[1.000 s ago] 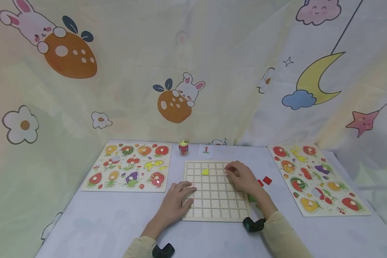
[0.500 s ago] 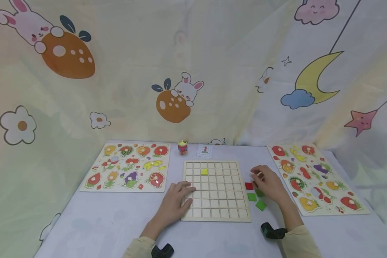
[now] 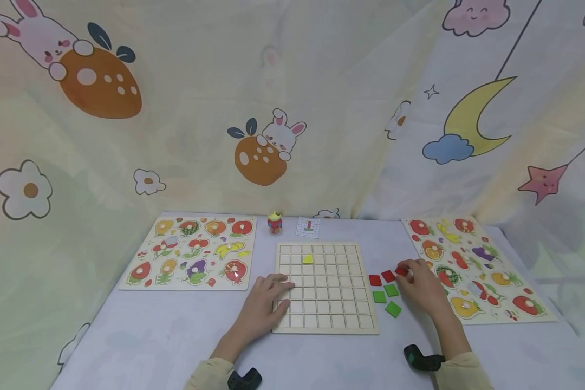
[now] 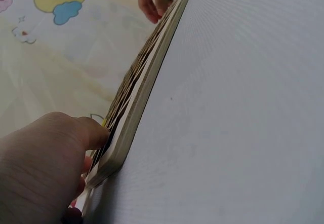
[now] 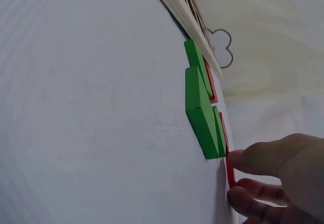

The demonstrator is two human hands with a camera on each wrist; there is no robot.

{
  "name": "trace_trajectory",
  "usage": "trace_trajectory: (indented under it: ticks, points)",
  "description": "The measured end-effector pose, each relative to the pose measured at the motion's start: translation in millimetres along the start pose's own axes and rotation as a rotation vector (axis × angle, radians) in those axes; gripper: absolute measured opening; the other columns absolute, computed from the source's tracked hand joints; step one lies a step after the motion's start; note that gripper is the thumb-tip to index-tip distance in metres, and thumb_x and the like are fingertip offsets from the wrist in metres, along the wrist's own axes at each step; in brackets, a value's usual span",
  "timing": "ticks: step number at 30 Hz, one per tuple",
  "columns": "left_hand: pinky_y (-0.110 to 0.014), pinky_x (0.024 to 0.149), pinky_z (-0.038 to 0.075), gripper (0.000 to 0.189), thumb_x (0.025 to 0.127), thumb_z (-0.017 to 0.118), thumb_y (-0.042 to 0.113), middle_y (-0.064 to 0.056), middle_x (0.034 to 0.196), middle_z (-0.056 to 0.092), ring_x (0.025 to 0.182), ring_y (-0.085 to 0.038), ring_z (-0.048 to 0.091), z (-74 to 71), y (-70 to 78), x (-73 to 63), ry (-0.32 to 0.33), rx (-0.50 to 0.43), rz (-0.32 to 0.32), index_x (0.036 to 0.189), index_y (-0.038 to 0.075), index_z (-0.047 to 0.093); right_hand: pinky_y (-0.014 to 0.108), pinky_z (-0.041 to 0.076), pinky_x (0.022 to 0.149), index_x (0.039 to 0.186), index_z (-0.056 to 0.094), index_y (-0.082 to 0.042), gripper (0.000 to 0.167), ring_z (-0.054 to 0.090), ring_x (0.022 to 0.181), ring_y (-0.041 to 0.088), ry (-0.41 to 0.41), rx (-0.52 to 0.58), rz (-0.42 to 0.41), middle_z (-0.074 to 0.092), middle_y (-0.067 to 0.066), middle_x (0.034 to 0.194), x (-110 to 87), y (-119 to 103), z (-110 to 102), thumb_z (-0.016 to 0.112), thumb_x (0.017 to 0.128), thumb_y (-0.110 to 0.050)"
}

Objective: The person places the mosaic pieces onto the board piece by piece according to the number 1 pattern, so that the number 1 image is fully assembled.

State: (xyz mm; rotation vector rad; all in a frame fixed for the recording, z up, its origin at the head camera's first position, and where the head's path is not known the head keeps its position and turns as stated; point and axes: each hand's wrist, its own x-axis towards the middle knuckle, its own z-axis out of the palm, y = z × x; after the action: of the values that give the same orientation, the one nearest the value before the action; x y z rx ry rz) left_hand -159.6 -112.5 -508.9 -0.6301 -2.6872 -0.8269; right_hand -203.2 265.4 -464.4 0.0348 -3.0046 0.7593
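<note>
My left hand (image 3: 263, 303) rests on the left edge of a wooden grid board (image 3: 325, 331), its fingers lying over the outer cells. A single yellow square tile (image 3: 307, 259) sits in an upper cell of the board. To the right of the board, my right hand (image 3: 421, 284) pinches a red square tile (image 3: 400, 271) between thumb and fingers; the right wrist view shows that red tile (image 5: 230, 172) at the fingertips. Beside it on the cloth lie two more red tiles (image 3: 388, 276) and several green tiles (image 3: 393, 309).
Fruit puzzle boards lie on both sides, one at the left (image 3: 187, 252) and one at the right (image 3: 478, 271), near my right hand. Behind the grid board stand a small toy figure (image 3: 274, 222) and a pattern card (image 3: 308, 227). A printed curtain (image 3: 190, 135) hangs behind the table.
My right hand has moved from the board's upper right area rightward to the loose tiles and now pinches a red one. My left hand has stayed in place.
</note>
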Motion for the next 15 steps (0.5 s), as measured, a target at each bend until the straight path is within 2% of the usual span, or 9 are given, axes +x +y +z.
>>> trace_trajectory:
  ticks: [11,15]
  points:
    - [-0.026,0.076,0.037,0.034,0.086,0.065,0.027,0.005,0.13,0.054,0.094,-0.008,0.041,-0.1,-0.4,-0.7,-0.02,-0.005,-0.021,0.12,0.027,0.064,0.033,0.043,0.068,0.118,0.058,-0.006,0.031,0.05,0.083,0.023,-0.012,-0.001,0.047,0.054,0.017,0.109,-1.7,3.3,0.8,0.062,0.089,-0.015]
    - [-0.027,0.076,0.037,0.033,0.088,0.064,0.026,0.003,0.13,0.055,0.094,-0.009,0.042,-0.6,0.1,-1.1,-0.016,-0.003,-0.009,0.12,0.025,0.064,0.037,0.046,0.071,0.119,0.057,-0.004,0.032,0.051,0.085,0.025,-0.014,-0.001,0.055,0.054,0.019,0.112,-1.3,3.7,1.7,0.061,0.089,-0.013]
